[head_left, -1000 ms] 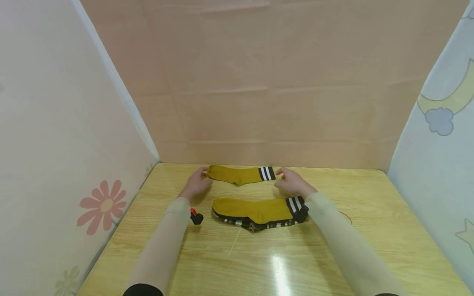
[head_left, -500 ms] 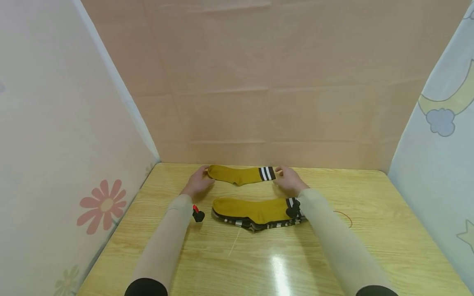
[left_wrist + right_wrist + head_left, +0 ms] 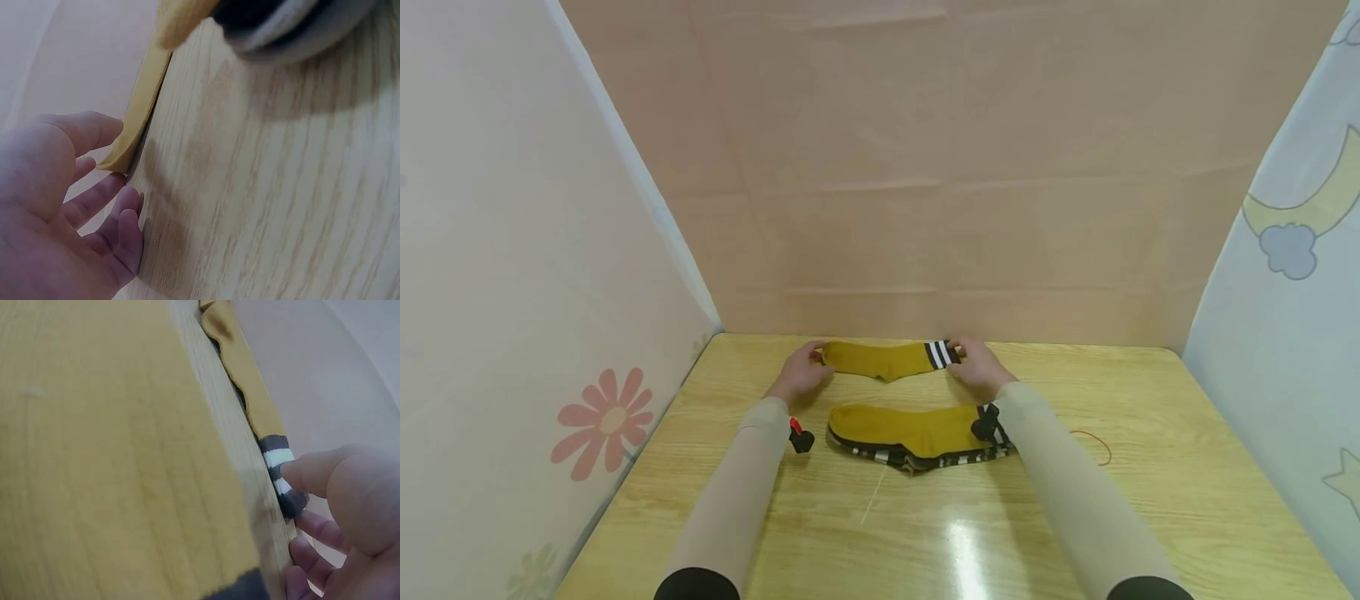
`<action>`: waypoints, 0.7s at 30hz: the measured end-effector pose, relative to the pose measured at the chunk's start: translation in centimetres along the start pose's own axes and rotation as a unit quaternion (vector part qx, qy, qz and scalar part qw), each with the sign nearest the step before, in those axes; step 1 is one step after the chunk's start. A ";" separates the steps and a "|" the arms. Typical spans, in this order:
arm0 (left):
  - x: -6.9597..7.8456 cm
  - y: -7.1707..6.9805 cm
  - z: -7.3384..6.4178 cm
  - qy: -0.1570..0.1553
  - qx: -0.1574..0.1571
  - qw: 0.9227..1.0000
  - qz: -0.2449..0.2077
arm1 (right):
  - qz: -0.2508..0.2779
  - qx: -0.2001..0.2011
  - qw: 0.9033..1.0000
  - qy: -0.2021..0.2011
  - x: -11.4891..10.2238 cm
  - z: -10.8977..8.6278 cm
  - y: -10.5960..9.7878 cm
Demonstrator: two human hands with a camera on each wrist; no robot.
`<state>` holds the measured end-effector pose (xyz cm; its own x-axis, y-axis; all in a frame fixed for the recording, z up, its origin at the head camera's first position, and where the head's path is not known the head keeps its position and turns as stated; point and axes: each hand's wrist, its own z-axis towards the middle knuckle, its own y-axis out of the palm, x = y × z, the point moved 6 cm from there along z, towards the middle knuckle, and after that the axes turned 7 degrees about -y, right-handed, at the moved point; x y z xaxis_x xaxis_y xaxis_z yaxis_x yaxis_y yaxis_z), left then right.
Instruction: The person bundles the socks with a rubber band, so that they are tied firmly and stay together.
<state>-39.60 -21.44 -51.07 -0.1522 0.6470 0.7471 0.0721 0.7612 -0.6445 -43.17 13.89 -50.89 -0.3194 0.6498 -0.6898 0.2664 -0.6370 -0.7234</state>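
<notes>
A mustard-yellow sock (image 3: 880,360) with a black cuff and white stripes lies flat near the back edge of the table. At its toe end, my left hand (image 3: 802,372) holds the tip between thumb and fingers; the left wrist view shows the thumb (image 3: 100,128) against the fabric. My right hand (image 3: 979,367) pinches the striped cuff (image 3: 281,464), thumb on top and fingertips at the cuff's end. Closer to me lies a stack of socks (image 3: 902,429), another mustard one on top and dark patterned ones below. My right sleeve hides part of its cuff end.
The wooden table (image 3: 880,542) ends at a brown paper-covered backdrop (image 3: 880,208), with pale printed walls at left and right. A thin orange loop (image 3: 1101,446) lies right of my right forearm. A small black-and-red piece (image 3: 801,437) sits at my left wrist.
My right hand has moved left and come onto the striped cuff, which it now pinches. My left hand has closed in slightly on the toe. The stack has stayed put.
</notes>
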 end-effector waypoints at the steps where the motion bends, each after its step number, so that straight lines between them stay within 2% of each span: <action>1: 0.0 0.0 0.0 -0.001 -0.002 1.000 0.000 | -0.001 0.000 1.000 -0.001 0.0 0.1 0.0; 11: 0.0 0.0 -0.2 0.007 -0.019 0.999 0.030 | -0.044 0.020 0.998 -0.031 -0.2 0.7 0.5; 21: -0.2 0.1 -0.5 -0.005 -0.017 0.999 0.033 | -0.059 0.040 0.997 -0.024 -0.2 1.0 0.7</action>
<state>-39.06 -21.49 -51.24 -0.1558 0.6961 0.7008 0.1160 0.7175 -0.6868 -43.83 12.89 -51.24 -0.3881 0.7029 -0.5961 0.1523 -0.5890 -0.7936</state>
